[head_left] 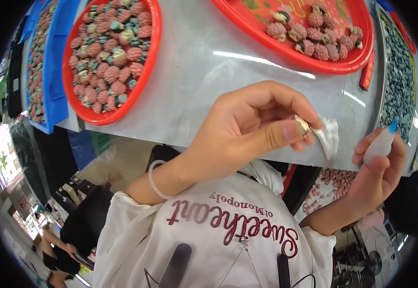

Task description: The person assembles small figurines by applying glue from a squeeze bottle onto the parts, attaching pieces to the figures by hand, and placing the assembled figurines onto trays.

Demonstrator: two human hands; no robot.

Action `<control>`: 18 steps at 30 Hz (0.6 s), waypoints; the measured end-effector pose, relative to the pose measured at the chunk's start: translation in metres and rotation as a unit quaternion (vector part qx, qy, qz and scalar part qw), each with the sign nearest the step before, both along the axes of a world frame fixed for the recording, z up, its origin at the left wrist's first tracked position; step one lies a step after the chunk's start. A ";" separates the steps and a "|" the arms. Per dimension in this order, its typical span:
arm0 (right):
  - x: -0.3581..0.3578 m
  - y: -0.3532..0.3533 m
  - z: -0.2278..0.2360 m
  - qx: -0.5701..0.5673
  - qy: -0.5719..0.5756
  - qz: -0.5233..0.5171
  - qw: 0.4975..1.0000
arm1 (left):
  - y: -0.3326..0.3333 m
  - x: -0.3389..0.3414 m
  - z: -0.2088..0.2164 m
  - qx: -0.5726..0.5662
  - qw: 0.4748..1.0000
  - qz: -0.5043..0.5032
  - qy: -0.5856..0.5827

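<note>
- A small shell-like piece (301, 126), tan and glossy, sat pinched between the thumb and fingertips of the left hand (247, 127), above the near edge of the grey table (204, 72).
- The left hand was curled nearly closed, its fingers bent over the piece; a white scrap (329, 137), soft and crumpled, hung from the same pinch on the right side.
- A pale bangle (155, 180) circled the left wrist.
- The right hand (379, 168) was closed around a small white squeeze bottle (381, 144) with a blue tip (393, 126); the tip pointed up and away from the piece, near it but not touching.
- Three red trays were counted: one round red tray (153, 62) at the far left of the table, heaped with pink, teal and cream shell pieces; a second red tray (286, 48) at the far centre with a smaller cluster of about twenty pieces; a third showed only as a rim at the far right corner.
- A metal tray (381, 72) of dark teal pieces lay along the right edge.
- Two blue trays (55, 72) stood beyond the left edge.
- A white printed shirt (209, 240) filled the lower view.
</note>
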State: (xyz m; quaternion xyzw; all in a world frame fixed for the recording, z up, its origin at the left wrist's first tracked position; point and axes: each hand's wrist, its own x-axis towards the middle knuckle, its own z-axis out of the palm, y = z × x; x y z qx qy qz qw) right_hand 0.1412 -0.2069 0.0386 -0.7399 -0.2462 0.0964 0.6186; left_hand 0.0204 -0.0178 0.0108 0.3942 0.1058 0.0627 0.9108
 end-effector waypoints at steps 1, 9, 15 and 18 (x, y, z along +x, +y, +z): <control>0.002 -0.007 0.003 -0.014 0.005 0.002 1.000 | 0.000 0.002 -0.005 0.032 0.999 0.010 -0.010; 0.003 0.003 0.006 0.017 0.021 0.059 0.998 | 0.002 0.002 -0.015 0.036 0.999 0.013 -0.021; 0.004 0.009 0.005 0.082 0.055 0.131 0.986 | -0.001 0.001 -0.016 0.050 0.998 0.024 -0.033; 0.001 0.017 0.005 0.053 0.065 0.093 0.992 | -0.001 0.001 -0.014 0.049 0.999 0.018 -0.016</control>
